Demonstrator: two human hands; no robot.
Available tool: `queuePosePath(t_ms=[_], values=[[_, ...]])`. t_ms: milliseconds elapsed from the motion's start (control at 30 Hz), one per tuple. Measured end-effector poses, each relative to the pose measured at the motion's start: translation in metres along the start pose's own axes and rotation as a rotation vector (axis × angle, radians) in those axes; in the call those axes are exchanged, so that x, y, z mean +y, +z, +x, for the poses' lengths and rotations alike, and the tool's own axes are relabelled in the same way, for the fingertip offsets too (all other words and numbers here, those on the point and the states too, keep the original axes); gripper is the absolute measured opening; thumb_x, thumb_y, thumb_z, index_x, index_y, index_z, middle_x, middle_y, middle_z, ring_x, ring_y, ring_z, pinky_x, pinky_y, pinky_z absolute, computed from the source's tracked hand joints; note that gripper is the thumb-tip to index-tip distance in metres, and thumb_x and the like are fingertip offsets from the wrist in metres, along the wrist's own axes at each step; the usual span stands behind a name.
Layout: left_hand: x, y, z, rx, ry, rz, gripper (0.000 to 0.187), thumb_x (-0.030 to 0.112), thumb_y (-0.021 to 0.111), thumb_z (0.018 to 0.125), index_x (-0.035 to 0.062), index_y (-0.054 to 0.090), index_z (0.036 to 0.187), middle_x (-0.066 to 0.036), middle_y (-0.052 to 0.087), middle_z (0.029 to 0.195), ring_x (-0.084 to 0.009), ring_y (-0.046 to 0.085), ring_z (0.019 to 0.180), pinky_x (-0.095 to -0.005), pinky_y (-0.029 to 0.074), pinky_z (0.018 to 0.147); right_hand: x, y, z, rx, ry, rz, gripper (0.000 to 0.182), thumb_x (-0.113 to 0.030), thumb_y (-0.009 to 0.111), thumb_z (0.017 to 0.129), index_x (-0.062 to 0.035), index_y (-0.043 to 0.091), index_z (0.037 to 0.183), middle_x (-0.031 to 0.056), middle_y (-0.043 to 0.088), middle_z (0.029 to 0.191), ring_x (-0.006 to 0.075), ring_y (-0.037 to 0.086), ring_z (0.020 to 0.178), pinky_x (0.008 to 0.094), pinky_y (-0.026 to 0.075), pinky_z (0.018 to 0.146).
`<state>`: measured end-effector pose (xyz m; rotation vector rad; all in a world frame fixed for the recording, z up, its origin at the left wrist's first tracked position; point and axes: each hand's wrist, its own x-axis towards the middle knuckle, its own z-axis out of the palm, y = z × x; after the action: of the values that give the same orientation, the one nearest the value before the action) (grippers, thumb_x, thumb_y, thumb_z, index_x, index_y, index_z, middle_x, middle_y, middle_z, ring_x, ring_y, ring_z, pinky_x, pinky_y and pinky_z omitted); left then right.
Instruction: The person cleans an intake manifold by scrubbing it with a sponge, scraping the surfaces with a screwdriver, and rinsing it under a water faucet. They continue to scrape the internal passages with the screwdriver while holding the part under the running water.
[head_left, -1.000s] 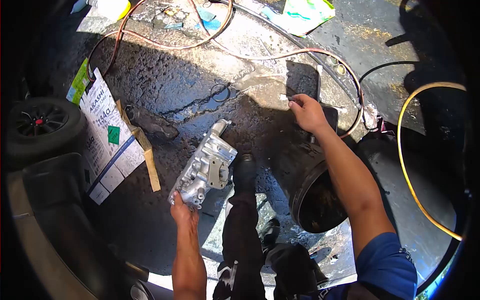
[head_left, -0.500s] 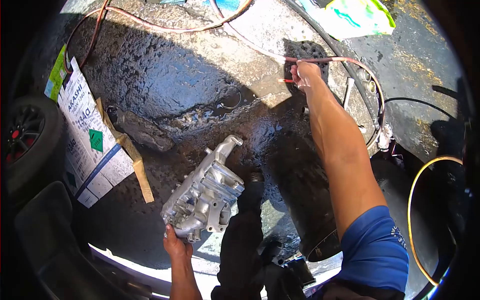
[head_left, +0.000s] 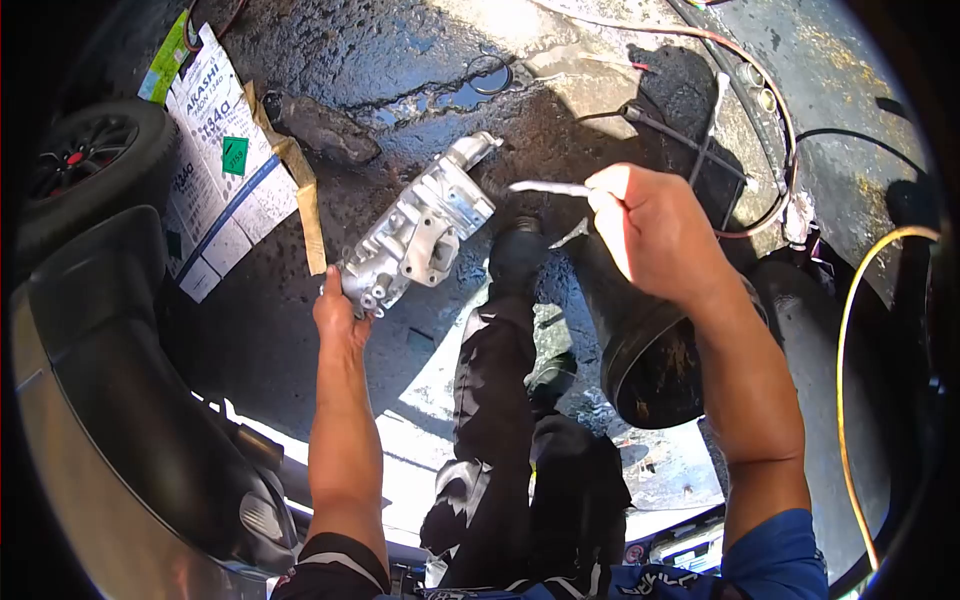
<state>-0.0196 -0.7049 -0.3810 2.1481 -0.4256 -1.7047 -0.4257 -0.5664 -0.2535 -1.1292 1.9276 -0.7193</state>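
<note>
My left hand (head_left: 338, 308) grips the lower left end of a silver cast-metal intake manifold (head_left: 412, 225), thumb on top. The manifold is tilted, its far end pointing up and right above the wet floor. My right hand (head_left: 648, 225) is closed round a slim, pale, blade-like tool (head_left: 548, 187). Its tip points left towards the manifold, apart from it; the handle is hidden in my fist. Below the right hand stands a black bucket (head_left: 625, 385), partly covered by my forearm.
A flattened printed carton (head_left: 215, 165) lies at the left beside a wheel (head_left: 85, 155) and a dark car bumper (head_left: 110, 300). A cross-shaped wheel wrench (head_left: 690, 140) rests at the upper right. A reddish hose (head_left: 770, 90) and a yellow hose (head_left: 848, 350) curve along the right.
My right hand has come back from the hose at the far side and now holds the slim tool near the manifold. The manifold has turned slightly in my left hand; the view has shifted.
</note>
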Motion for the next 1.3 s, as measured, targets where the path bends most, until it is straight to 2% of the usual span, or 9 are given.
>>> queuePosePath(t_ms=[133,233,433,600,767,867,967,1200,1300], values=[[-0.002,0.005,-0.012,0.027,0.025,0.105,0.035,0.044,0.051,0.104,0.0127,0.061,0.117,-0.006,0.067,0.103,-0.0249,0.065,0.086,-0.0437,0.043,0.063,-0.039,0.062,-0.103,0.141,-0.111,-0.024,0.01,-0.011,0.062,0.086,-0.0027,0.058,0.081,0.0197,0.063,0.079,0.0433,0.063,0.076,0.0503,0.052,0.067],[-0.021,-0.006,-0.009,-0.002,0.07,0.12,0.039,0.046,0.054,0.102,0.0103,0.061,0.118,-0.006,0.067,0.102,-0.0237,0.064,0.079,-0.0407,0.042,0.059,-0.037,0.119,-0.136,0.124,0.059,0.022,0.014,-0.012,0.061,0.089,-0.001,0.066,0.096,0.0222,0.067,0.087,0.0446,0.065,0.078,0.0493,0.053,0.07],[-0.041,-0.004,-0.033,0.015,0.13,0.084,0.041,0.044,0.054,0.103,0.007,0.06,0.12,-0.009,0.069,0.107,-0.0258,0.068,0.085,-0.0429,0.048,0.061,0.002,0.168,-0.126,0.195,0.087,0.028,0.016,-0.017,0.057,0.091,-0.002,0.058,0.085,0.0222,0.066,0.085,0.044,0.066,0.081,0.0514,0.053,0.072],[-0.036,-0.01,-0.023,0.0,0.111,0.095,0.043,0.043,0.054,0.103,0.0038,0.059,0.121,-0.011,0.069,0.107,-0.0277,0.069,0.086,-0.0434,0.05,0.06,0.005,0.175,-0.144,0.298,-0.109,0.191,0.006,0.0,0.061,0.086,-0.0029,0.056,0.087,0.0151,0.059,0.072,0.0363,0.058,0.063,0.0399,0.049,0.057],[-0.033,-0.008,-0.024,-0.039,0.121,0.04,0.042,0.04,0.053,0.104,0.0021,0.058,0.121,-0.011,0.068,0.109,-0.0281,0.07,0.087,-0.0453,0.051,0.061,0.002,0.216,-0.115,0.418,-0.173,0.127,0.007,0.001,0.061,0.083,-0.0031,0.056,0.084,0.0154,0.059,0.072,0.0367,0.06,0.064,0.0421,0.05,0.058],[-0.031,-0.008,-0.022,-0.064,0.128,0.058,0.043,0.04,0.053,0.104,0.0017,0.058,0.123,-0.012,0.068,0.11,-0.0274,0.07,0.087,-0.0441,0.051,0.062,-0.022,0.198,-0.118,0.163,-0.033,-0.179,0.008,0.0,0.06,0.08,-0.0036,0.053,0.082,0.0169,0.059,0.073,0.0401,0.063,0.07,0.0457,0.053,0.062],[-0.034,-0.015,-0.014,-0.104,0.145,0.067,0.041,0.036,0.052,0.105,0.0006,0.057,0.124,-0.013,0.068,0.111,-0.0269,0.071,0.088,-0.042,0.054,0.062,-0.008,0.226,-0.107,0.266,-0.049,-0.242,0.008,-0.002,0.061,0.08,-0.0031,0.053,0.083,0.0169,0.061,0.077,0.0403,0.064,0.074,0.0476,0.053,0.065],[-0.029,-0.021,-0.005,-0.16,0.193,0.073,0.041,0.031,0.053,0.105,-0.0038,0.055,0.126,-0.014,0.067,0.11,-0.0268,0.071,0.087,-0.0416,0.058,0.065,-0.012,0.275,-0.086,0.022,0.004,-0.247,0.01,-0.009,0.055,0.084,-0.0016,0.059,0.09,0.0201,0.067,0.09,0.0416,0.068,0.088,0.0508,0.055,0.077],[-0.037,-0.025,0.001,-0.149,0.232,0.078,0.037,0.04,0.053,0.104,0.0054,0.06,0.114,-0.008,0.069,0.097,-0.0228,0.067,0.073,-0.0386,0.045,0.053,-0.007,0.274,-0.068,0.032,-0.009,-0.189,0.011,-0.009,0.055,0.085,0.0004,0.061,0.088,0.0232,0.067,0.089,0.045,0.068,0.085,0.053,0.054,0.077]])
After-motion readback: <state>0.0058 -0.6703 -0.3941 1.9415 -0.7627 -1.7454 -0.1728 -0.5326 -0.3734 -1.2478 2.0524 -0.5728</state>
